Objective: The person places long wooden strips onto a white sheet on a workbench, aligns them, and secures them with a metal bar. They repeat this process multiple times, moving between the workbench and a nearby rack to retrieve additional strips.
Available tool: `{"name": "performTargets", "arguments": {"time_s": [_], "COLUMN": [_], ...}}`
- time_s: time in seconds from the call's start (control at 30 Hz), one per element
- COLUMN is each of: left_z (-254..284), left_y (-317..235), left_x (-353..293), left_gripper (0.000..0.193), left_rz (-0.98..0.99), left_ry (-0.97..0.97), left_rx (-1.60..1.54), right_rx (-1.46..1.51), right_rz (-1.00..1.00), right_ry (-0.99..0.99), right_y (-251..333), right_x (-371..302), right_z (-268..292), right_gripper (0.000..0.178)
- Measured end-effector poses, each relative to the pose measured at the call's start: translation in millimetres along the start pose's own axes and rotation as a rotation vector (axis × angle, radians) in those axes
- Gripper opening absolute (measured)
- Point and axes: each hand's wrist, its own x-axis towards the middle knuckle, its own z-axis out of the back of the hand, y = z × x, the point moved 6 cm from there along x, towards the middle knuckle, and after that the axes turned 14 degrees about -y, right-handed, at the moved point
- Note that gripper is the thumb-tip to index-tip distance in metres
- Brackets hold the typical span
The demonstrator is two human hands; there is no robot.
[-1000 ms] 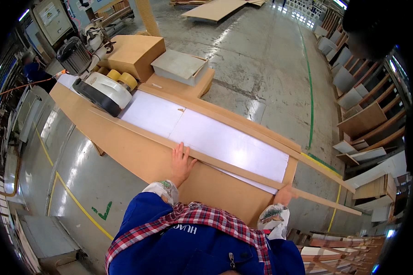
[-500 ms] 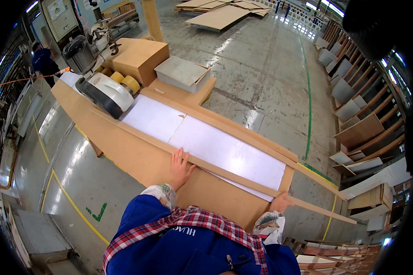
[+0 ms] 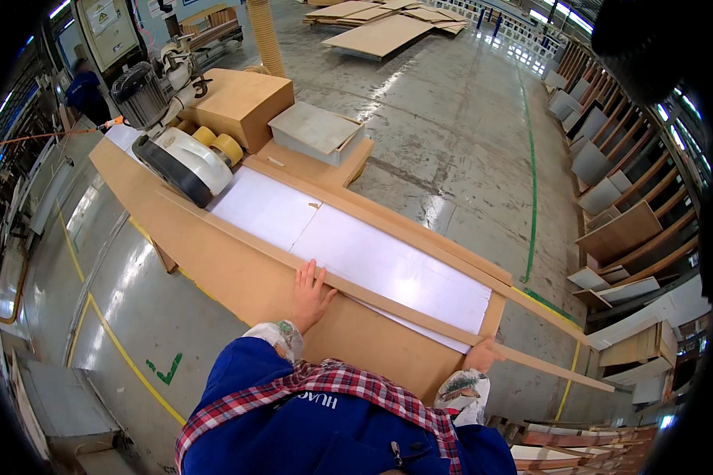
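A long, narrow wooden strip [image 3: 404,309] lies along the near side of a white sheet-topped bed [image 3: 348,245] on a brown board table [image 3: 214,273]. My left hand [image 3: 310,298] rests flat against the strip near its middle, fingers stretched out. Farther right, my right hand [image 3: 482,355] is closed round the same strip, which sticks out past the table's end. At the strip's far left end, a feeder machine [image 3: 184,162] with a white and black housing and yellow rollers stands over the bed.
Along the bed's far side runs a second wooden strip [image 3: 420,237]. A brown box [image 3: 234,107] and a grey lidded tray [image 3: 317,131] sit behind the feeder. Racks of upright panels [image 3: 622,226] line the right side. Stacked boards [image 3: 380,36] lie ahead; another person [image 3: 85,91] stands far left.
My right hand has shifted very slightly left and nearer. Both hands stay at the strip. The other person at far left has moved a little to the right.
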Motion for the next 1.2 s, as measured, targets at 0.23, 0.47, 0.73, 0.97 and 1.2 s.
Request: {"name": "performTargets", "arguments": {"time_s": [0.23, 0.47, 0.73, 0.97, 1.2], "left_z": [-3, -6, -3, -3, -3], "left_y": [-3, 0, -3, -1, -2], "left_x": [3, 1, 3, 2, 2], "left_gripper": [0.058, 0.060, 0.060, 0.059, 0.059], "left_rz": [0.007, -0.025, -0.030, -0.014, -0.037], "left_ry": [0.001, -0.057, -0.058, -0.063, -0.083], "left_rx": [-0.022, -0.044, -0.052, -0.052, -0.084], "right_rx": [0.024, 0.043, 0.062, 0.044, 0.015], "right_rz": [-0.031, -0.040, -0.032, -0.017, -0.044], "right_ry": [-0.017, -0.021, -0.043, -0.012, -0.012], "right_y": [1, 3, -2, -1, 2], "right_x": [0, -2, 3, 0, 1], "right_z": [6, 9, 2, 2, 4], "right_gripper": [0.091, 0.093, 0.088, 0.090, 0.090]}}
